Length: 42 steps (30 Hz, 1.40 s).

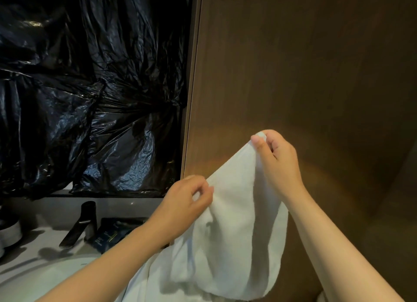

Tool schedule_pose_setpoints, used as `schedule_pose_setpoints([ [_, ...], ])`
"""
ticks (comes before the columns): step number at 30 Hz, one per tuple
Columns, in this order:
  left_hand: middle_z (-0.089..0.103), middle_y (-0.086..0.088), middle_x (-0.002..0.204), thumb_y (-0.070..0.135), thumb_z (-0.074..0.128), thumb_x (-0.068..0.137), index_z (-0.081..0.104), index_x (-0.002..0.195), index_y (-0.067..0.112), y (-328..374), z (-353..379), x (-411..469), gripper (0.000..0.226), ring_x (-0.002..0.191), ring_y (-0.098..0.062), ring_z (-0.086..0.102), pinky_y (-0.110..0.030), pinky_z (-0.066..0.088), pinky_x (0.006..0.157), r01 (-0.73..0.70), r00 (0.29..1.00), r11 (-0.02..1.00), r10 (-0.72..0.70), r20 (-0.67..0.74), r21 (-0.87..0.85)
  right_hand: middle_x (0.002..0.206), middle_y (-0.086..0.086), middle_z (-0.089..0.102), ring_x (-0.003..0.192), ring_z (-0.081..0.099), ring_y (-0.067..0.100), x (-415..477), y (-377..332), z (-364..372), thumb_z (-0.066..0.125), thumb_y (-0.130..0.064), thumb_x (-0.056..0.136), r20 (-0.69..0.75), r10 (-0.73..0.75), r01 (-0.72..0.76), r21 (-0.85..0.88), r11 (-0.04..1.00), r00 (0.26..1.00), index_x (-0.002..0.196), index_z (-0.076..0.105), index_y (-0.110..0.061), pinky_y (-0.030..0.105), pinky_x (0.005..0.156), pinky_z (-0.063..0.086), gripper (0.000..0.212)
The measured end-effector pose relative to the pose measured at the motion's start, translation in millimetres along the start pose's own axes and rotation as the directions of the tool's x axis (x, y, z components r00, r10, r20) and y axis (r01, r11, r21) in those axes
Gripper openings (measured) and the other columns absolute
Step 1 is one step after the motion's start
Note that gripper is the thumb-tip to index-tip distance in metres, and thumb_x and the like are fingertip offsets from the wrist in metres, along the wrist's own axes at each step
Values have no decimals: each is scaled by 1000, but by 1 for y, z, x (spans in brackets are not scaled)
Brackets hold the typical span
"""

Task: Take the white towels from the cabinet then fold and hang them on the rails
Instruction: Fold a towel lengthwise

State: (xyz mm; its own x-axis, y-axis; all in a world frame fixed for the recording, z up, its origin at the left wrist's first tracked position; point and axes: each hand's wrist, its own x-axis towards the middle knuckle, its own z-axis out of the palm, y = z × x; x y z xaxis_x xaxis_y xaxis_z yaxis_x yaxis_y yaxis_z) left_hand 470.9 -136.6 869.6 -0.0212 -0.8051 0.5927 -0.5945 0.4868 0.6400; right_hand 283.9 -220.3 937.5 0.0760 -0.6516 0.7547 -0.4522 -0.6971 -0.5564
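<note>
A white towel point(234, 229) hangs in front of me, held up by both hands against a brown wooden panel. My right hand point(277, 159) pinches its top corner between thumb and fingers, raised higher than the other. My left hand point(191, 195) grips the towel's left edge lower down, fingers curled into the cloth. The towel's lower part sags in folds toward the bottom of the view. No rail and no cabinet shelf shows.
The brown wooden panel point(304, 76) fills the right half. Crinkled black plastic sheeting point(90, 87) covers the wall at left. Below it are a black faucet point(81, 225), a dark packet point(110, 234) and the white basin rim point(33, 277).
</note>
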Motion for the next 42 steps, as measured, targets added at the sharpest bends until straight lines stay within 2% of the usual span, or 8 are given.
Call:
schedule_pose_setpoints([
  [5,56,8,71,39,57,92,56,79,21,-3,-14,12,23,62,-6,50,-16,38,58,-54,998,999,54,-18,7,70,3,53,68,51,13,6,9,-7,50,-33,99,-45,-10,9,-40,999,999,78,54,-6,12,54,35,35],
  [9,69,-1,79,39,63,87,50,109,30,-33,-15,-11,28,77,-6,64,-15,47,74,233,963,971,-221,152,-63,68,8,50,61,47,15,-7,35,-1,50,-34,99,-5,93,-93,-45,995,996,74,49,-6,22,55,36,38],
  [21,73,-5,102,24,61,93,68,104,12,-88,5,-88,17,99,-21,68,-35,56,89,654,721,732,-525,453,-192,75,-3,55,70,53,12,-30,80,10,49,-40,99,22,260,-256,-108,961,965,82,56,-16,22,65,43,30],
  [26,68,-4,76,16,68,89,71,79,16,-90,3,-108,10,74,-21,62,-38,52,89,705,670,665,-512,537,-245,69,-4,51,65,49,12,-33,85,11,49,-40,99,18,265,-261,-129,957,964,71,49,-25,21,61,39,32],
  [31,67,-7,78,11,63,91,60,85,3,-86,-2,-105,10,70,-13,64,-31,58,71,694,706,677,-573,417,-245,73,-8,50,69,51,10,-32,91,8,48,-40,99,-7,299,-298,-119,947,954,86,55,-15,18,63,39,29],
  [36,51,-9,60,29,67,89,59,78,5,-89,-33,-83,27,47,-16,45,-24,37,46,631,771,713,-621,142,-308,75,-9,52,71,52,9,-30,97,3,49,-40,99,-36,324,-326,-95,940,945,90,57,-15,16,64,39,28],
  [38,61,-16,71,37,66,88,65,88,3,-90,-37,-79,34,56,-24,56,-28,47,47,650,745,606,-629,225,-459,74,-7,52,69,51,10,-30,99,4,49,-39,99,-55,343,-347,-85,934,938,89,56,-14,16,62,38,28],
  [42,65,-22,120,12,63,86,62,121,-2,-89,-42,-88,38,114,-34,61,-35,56,87,675,698,294,-552,456,-677,76,-7,52,70,52,9,-31,109,3,48,-40,99,-96,391,-399,-91,912,915,91,57,-15,17,62,38,28],
])
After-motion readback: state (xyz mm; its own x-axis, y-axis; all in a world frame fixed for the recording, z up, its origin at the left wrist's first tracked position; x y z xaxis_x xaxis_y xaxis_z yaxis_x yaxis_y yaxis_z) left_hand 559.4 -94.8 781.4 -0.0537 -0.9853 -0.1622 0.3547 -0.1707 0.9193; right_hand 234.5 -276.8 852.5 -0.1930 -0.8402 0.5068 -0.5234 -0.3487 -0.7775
